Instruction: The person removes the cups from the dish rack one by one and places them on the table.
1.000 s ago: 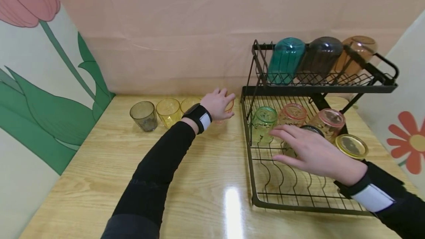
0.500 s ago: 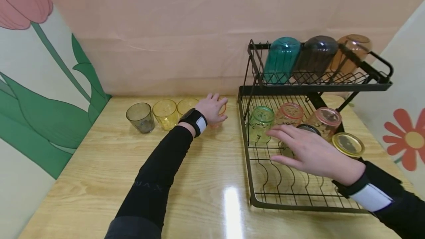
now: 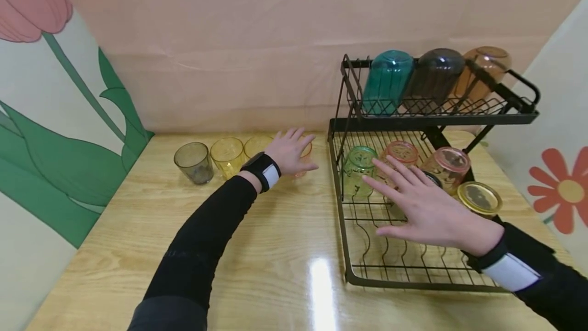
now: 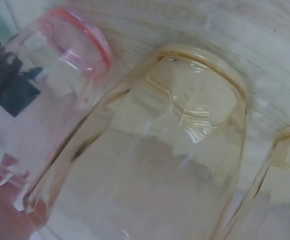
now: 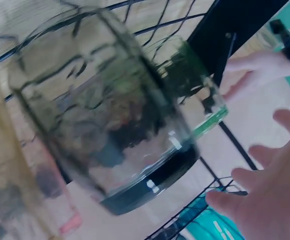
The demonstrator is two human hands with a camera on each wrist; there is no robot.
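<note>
My left hand is at the right end of a row of glasses on the table, fingers spread over a pink glass that it partly hides. In the left wrist view, that pink glass stands beside a yellowish glass. My right hand, fingers straight and apart and holding nothing, hovers over the lower tier of a black dish rack. Close to it, upside down on the rack, are a green glass and a dark grey glass, largely covered by the hand in the head view.
Left of the hand stand a grey glass and a yellow glass. Teal, dark and orange glasses sit upside down on the upper tier. Pink glasses and a gold-rimmed glass are below.
My left hand's fingers have spread wider, its thumb moving outward at the pink glass. The right hand's fingers have straightened and fanned out. The head view has shifted slightly.
</note>
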